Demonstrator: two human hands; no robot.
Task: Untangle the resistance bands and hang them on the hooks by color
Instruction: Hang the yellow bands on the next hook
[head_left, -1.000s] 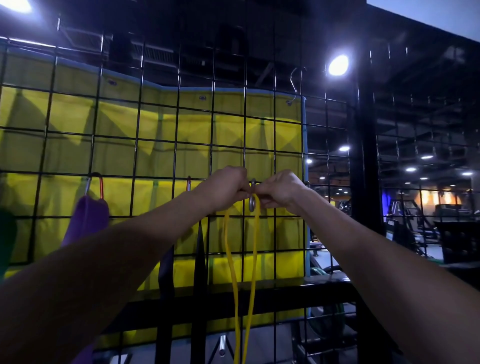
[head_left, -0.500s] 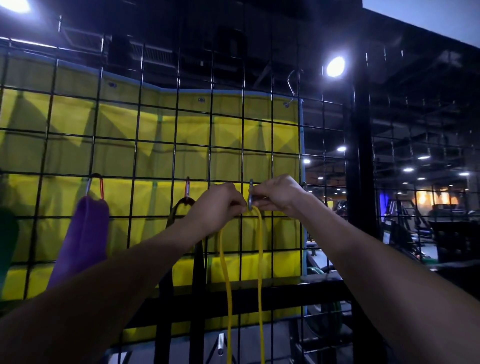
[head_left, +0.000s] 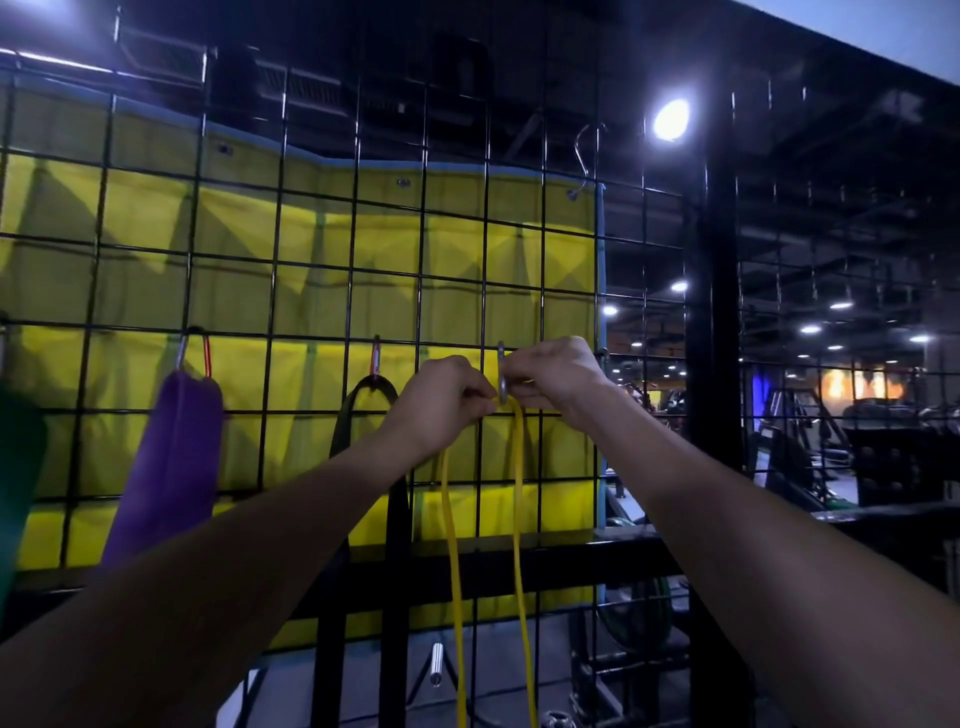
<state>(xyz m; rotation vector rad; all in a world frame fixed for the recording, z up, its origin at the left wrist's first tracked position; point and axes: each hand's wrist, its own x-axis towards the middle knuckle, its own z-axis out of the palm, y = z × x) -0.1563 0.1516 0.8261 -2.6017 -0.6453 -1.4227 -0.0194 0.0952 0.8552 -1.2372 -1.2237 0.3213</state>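
Observation:
A thin yellow band (head_left: 517, 519) hangs in two strands from a grey metal hook (head_left: 502, 371) clipped on the black wire grid (head_left: 311, 260). My left hand (head_left: 439, 400) pinches the band's top just left of the hook. My right hand (head_left: 550, 371) grips the hook and the band's top from the right. A black band (head_left: 397, 519) hangs from a red hook (head_left: 376, 355) to the left. Further left a wide purple band (head_left: 166, 467) hangs from an orange-and-grey hook (head_left: 193, 349). A green band (head_left: 18, 478) shows at the left edge.
A yellow tarp (head_left: 311, 291) hangs behind the grid. A bare silver S-hook (head_left: 584, 156) sits high on the grid. A black post (head_left: 714, 312) stands to the right, with gym machines (head_left: 883, 457) beyond. A black rail (head_left: 571, 561) crosses below.
My left hand dropped slightly and shifted left, uncovering the black band's top. The yellow band's loop now sits on the grey hook, and its strands hang further apart.

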